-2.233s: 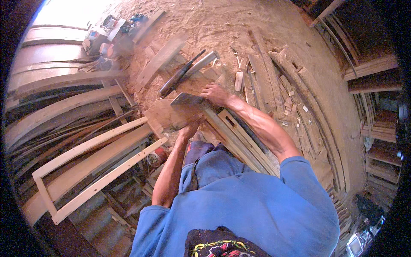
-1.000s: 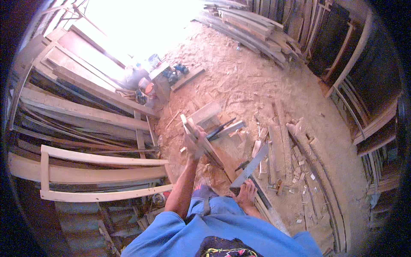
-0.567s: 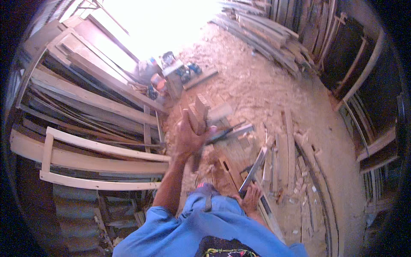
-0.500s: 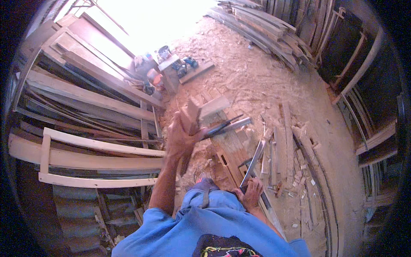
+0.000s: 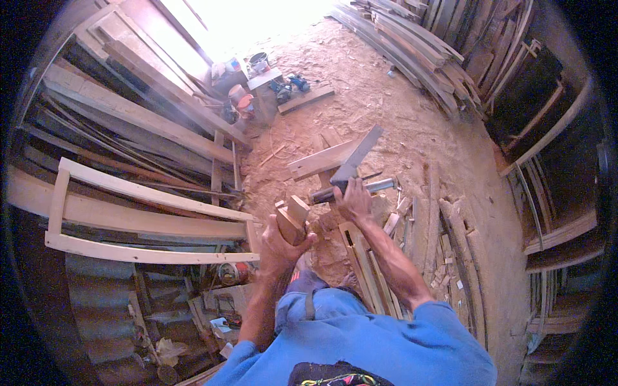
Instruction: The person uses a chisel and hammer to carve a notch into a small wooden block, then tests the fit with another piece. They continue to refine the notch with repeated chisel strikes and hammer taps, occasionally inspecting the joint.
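My left hand (image 5: 275,248) is closed around a small, pale wooden block (image 5: 291,217), held in front of my knee. My right hand (image 5: 353,201) reaches forward and grips the lower end of a long flat grey strip (image 5: 358,156), which points up and away from me. Just under that hand, a tool with a dark grip and a silvery metal shaft (image 5: 354,190) lies on the sawdust floor. Beyond it lies a short pale plank (image 5: 318,162). A slotted wooden rail (image 5: 360,257) lies on the ground beside my leg.
A pale wooden frame (image 5: 129,222) and long boards (image 5: 148,122) lean at the left. Planks (image 5: 418,58) are stacked at the top right. Buckets (image 5: 257,61) and power tools (image 5: 290,83) stand near the bright doorway. Offcuts (image 5: 444,231) litter the floor at the right.
My right hand has come up from beside my knee and reached forward with the grey strip. My left hand has drawn the wooden block down and closer to me.
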`<state>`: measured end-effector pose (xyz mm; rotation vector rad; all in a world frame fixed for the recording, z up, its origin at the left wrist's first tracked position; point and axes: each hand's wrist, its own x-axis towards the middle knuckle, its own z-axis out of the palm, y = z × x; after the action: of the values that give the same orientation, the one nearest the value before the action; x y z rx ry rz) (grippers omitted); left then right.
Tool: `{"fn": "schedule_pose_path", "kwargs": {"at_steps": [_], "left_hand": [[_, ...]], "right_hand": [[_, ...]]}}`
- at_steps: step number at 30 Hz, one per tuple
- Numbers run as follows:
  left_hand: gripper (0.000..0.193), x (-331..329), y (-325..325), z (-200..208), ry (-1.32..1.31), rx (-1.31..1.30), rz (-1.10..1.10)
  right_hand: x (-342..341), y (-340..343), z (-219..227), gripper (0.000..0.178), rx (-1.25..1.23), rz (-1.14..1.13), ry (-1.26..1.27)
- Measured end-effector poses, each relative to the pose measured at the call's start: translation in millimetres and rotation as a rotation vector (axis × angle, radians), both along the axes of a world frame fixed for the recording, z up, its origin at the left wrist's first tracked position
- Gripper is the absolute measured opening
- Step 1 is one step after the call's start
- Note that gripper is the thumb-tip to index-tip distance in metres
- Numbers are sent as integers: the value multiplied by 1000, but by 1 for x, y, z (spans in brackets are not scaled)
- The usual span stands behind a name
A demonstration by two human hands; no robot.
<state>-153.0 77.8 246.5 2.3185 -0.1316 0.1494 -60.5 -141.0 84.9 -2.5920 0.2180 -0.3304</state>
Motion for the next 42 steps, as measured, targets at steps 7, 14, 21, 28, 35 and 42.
{"fn": "schedule_pose_path", "kwargs": {"at_steps": [7,14,21,28,35,42], "left_hand": [[74,-3,18,9,152,-12,62],[79,7,33,2,185,6,99],[78,20,36,-15,183,45,65],[74,25,32,-22,215,37,20],[63,26,7,-44,221,255,-87],[64,-44,0,-77,-396,174,-528]], "right_hand": [[123,61,-33,68,40,-63,134],[144,83,-52,65,-19,-56,260],[134,74,-55,72,-206,-57,224],[91,64,8,65,305,34,42],[-62,57,73,49,844,249,184],[-115,47,23,44,1096,-194,-62]]}}
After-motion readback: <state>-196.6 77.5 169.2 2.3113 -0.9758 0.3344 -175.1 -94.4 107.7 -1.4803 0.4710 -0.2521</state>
